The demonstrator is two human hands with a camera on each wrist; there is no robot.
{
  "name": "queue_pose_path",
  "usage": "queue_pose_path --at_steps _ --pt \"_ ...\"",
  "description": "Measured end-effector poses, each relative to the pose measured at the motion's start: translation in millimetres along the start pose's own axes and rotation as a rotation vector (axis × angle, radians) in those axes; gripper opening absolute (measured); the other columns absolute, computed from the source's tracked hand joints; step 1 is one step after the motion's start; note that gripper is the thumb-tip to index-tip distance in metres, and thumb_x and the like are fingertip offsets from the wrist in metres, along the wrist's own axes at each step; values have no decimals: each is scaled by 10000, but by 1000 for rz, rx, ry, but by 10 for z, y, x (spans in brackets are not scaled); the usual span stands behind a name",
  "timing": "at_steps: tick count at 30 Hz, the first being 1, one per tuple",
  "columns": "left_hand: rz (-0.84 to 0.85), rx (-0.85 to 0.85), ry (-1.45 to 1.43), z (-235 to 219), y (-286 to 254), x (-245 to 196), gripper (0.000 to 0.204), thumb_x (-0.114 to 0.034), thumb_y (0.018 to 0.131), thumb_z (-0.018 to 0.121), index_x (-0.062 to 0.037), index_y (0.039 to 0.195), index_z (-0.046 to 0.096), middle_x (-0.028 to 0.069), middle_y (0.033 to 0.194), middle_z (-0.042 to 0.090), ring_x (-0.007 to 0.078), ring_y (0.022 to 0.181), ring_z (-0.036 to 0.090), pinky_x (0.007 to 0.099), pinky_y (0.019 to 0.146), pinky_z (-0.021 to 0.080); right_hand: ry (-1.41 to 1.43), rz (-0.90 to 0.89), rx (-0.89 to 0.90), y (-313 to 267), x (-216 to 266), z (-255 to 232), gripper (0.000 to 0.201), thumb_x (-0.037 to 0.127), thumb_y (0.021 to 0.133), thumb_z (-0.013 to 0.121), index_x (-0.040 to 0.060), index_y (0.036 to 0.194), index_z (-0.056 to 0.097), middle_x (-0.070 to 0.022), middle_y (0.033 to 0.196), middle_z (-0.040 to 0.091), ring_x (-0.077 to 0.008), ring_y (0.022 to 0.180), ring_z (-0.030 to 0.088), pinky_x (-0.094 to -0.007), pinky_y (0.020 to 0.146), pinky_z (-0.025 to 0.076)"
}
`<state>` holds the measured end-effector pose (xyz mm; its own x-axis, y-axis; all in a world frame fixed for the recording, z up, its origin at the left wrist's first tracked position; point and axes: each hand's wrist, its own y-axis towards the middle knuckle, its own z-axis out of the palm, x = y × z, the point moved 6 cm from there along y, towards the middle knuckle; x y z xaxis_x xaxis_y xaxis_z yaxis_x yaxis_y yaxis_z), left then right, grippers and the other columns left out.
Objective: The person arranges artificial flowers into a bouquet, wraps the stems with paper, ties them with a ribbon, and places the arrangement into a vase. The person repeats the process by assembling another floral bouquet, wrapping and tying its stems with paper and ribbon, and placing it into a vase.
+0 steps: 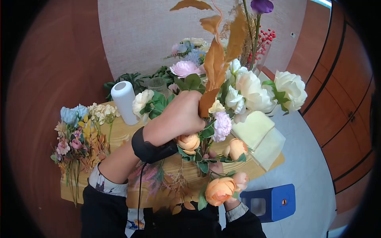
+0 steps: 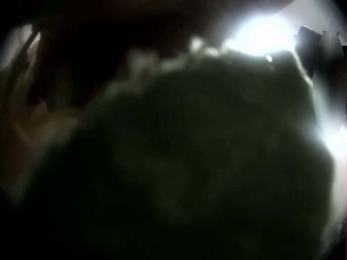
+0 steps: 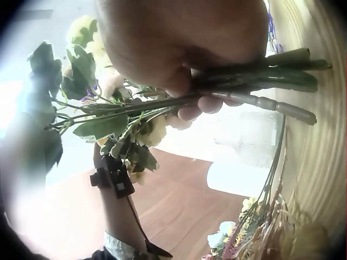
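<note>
My right hand (image 1: 214,163) grips a bundle of flower stems (image 3: 293,78) from below, their cut ends sticking out past the fist in the right wrist view. Above it spread white peonies (image 1: 254,91), a lilac flower (image 1: 222,126) and orange ranunculus (image 1: 220,191). My left hand (image 1: 176,115) reaches into the top of the bouquet, its fingers curled at the base of a tall branch with brown leaves (image 1: 214,65); the fingertips are hidden. A dark green leaf (image 2: 190,157) fills most of the left wrist view, blurred.
On the wooden table (image 1: 119,137), a white ribbed vase (image 1: 124,101) stands at the back left. Loose flowers (image 1: 75,139) lie along the left edge. Pale wrapping sheets (image 1: 266,146) are at the right. A blue stool (image 1: 279,202) stands on the floor beyond.
</note>
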<state>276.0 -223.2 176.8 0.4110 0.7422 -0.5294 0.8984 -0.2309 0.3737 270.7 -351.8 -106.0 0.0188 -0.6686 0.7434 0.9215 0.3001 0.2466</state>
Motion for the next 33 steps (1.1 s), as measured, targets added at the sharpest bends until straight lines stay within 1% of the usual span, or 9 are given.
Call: queue_pose_path --at_steps 3,7,12,14,18,21,25,27,33 --pt "60 -25 -94 -25 -7 -23 95 21 662 594 18 757 588 133 648 609 206 570 574 316 552 444 161 136 159 77 -4 20 340 -6 867 506 40 1186 401 -54 919 517 -178 862 546 -367 870 476" --pt "-34 73 -83 -19 -8 -36 98 30 656 590 13 752 583 124 658 612 183 608 580 313 577 449 117 114 135 62 17 65 344 -19 857 510 33 1180 407 -52 912 517 -179 868 548 -360 865 479" --pt "242 79 -13 -14 -35 -147 165 15 650 601 -1 811 571 143 738 601 233 662 574 327 618 455 33 75 129 26 87 210 350 -41 841 516 21 1171 416 -49 899 517 -180 877 553 -348 857 484" --pt "148 127 -22 57 -18 -77 189 11 649 601 -3 834 566 147 751 599 248 662 567 330 623 456 123 284 17 45 79 165 373 -58 833 503 9 1189 413 -28 879 511 -169 893 553 -324 865 476" --pt "-12 230 -86 154 -18 1 231 0 645 608 -5 872 561 146 757 593 245 653 553 330 638 459 51 249 135 37 137 254 364 -36 848 474 7 1205 418 -10 869 513 -149 876 550 -293 874 466" --pt "182 77 -82 160 -57 136 207 0 662 609 -1 866 574 119 744 594 199 655 550 318 636 458 299 210 116 43 146 283 340 28 883 472 15 1218 418 -6 905 523 -122 859 537 -252 830 461" --pt "98 248 -140 -7 -21 -191 210 -4 668 640 0 872 593 84 733 597 154 668 553 294 640 457 -59 137 222 64 321 463 292 146 924 458 28 1191 437 0 898 538 -78 792 515 -200 716 440" --pt "-11 68 -293 -81 8 -127 221 -28 662 692 6 860 601 69 727 607 135 674 559 280 629 454 -111 115 213 58 345 477 292 188 934 449 33 1182 440 5 885 543 -65 770 507 -187 684 428" --pt "8 111 -223 -12 -51 -175 230 -87 689 713 30 845 590 133 742 631 159 670 581 311 611 452 -178 184 138 45 307 535 277 214 939 439 34 1150 454 11 861 546 -55 749 496 -183 665 425"
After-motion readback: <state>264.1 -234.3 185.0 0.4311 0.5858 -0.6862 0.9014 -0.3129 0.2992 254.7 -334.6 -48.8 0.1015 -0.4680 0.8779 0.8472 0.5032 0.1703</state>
